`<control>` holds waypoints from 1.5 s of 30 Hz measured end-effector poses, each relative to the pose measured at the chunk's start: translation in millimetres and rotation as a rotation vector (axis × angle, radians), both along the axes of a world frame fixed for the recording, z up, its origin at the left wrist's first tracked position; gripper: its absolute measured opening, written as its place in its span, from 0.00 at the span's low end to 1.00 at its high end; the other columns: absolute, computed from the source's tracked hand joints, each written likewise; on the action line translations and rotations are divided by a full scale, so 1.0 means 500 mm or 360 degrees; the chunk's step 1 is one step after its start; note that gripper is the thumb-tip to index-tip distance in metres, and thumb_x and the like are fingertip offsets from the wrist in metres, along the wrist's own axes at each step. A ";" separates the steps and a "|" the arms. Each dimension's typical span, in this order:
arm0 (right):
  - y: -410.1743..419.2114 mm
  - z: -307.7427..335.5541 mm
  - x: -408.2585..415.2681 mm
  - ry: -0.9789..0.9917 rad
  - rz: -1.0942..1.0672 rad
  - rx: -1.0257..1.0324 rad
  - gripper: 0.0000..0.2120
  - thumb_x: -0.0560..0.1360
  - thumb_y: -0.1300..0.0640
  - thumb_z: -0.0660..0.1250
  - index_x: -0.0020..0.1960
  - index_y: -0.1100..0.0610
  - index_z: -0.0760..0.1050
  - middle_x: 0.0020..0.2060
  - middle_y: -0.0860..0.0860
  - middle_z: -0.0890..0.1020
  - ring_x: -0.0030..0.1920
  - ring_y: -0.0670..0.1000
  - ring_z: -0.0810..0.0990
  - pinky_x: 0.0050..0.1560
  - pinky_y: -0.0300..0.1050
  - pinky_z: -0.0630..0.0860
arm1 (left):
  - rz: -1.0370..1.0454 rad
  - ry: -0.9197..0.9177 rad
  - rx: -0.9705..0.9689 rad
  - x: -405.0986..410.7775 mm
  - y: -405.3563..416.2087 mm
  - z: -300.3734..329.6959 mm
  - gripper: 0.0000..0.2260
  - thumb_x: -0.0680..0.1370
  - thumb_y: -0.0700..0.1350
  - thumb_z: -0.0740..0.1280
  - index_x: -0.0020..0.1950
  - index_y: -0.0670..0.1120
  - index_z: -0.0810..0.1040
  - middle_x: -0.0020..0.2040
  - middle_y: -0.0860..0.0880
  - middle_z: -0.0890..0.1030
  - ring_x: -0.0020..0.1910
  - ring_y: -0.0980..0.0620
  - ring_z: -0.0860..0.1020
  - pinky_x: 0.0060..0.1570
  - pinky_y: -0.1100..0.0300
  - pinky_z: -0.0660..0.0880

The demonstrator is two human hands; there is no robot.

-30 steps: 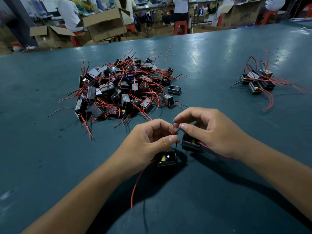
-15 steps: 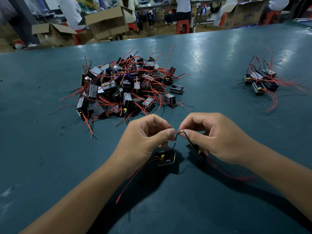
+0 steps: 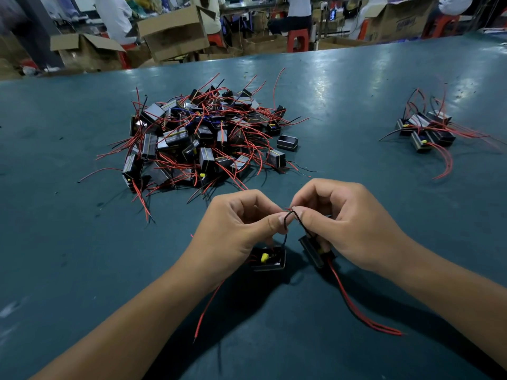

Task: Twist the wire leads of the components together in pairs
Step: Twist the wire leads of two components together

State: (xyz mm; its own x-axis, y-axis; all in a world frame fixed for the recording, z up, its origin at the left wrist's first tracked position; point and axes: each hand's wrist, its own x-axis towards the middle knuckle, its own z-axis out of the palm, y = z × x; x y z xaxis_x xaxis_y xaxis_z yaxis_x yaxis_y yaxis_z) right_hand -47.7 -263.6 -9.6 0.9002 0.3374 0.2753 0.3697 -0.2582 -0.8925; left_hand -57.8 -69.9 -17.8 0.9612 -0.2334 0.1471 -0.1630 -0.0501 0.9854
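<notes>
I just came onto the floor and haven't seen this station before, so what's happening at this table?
A person is joining two small black components by their wires. The left hand and right hand pinch the black leads where they meet, above the left component and the right one. A big unsorted pile lies farther back on the green table, with a smaller group to the right.

You won't find any text here that can be read. The cardboard box at the far right carries dark printing on its side, but it is too blurred for you to make out. The small lit screen at the far edge shows nothing legible, and the black components bear no readable marks.
</notes>
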 end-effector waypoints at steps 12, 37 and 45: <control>0.004 -0.002 -0.002 0.0005 -0.0050 0.0032 0.06 0.77 0.61 0.69 0.42 0.54 0.79 0.29 0.44 0.76 0.26 0.41 0.72 0.29 0.30 0.66 | 0.0024 0.0025 -0.0054 -0.003 -0.001 0.005 0.04 0.73 0.37 0.74 0.45 0.39 0.81 0.38 0.45 0.84 0.35 0.55 0.80 0.38 0.65 0.76; 0.007 -0.011 0.001 0.0223 -0.0099 0.0071 0.03 0.76 0.60 0.71 0.46 0.55 0.78 0.31 0.50 0.79 0.26 0.47 0.76 0.26 0.35 0.71 | -0.0051 0.0097 0.0049 -0.006 -0.003 0.010 0.09 0.71 0.50 0.75 0.45 0.46 0.82 0.39 0.49 0.81 0.38 0.53 0.75 0.39 0.61 0.72; 0.008 -0.014 -0.001 0.0226 -0.0090 0.0100 0.04 0.77 0.60 0.70 0.48 0.57 0.74 0.31 0.48 0.81 0.28 0.45 0.78 0.29 0.36 0.72 | -0.0148 0.0075 0.0204 -0.015 -0.009 0.009 0.19 0.65 0.50 0.80 0.52 0.47 0.79 0.37 0.52 0.76 0.37 0.52 0.71 0.39 0.57 0.70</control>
State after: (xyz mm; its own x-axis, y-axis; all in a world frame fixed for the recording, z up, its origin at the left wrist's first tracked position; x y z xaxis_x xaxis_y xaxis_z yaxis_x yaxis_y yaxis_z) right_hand -48.3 -259.5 -16.5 0.9486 0.2711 0.1631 0.2253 -0.2171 -0.9498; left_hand -65.3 -74.4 -13.3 0.9397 -0.3357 0.0658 -0.1266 -0.1626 0.9786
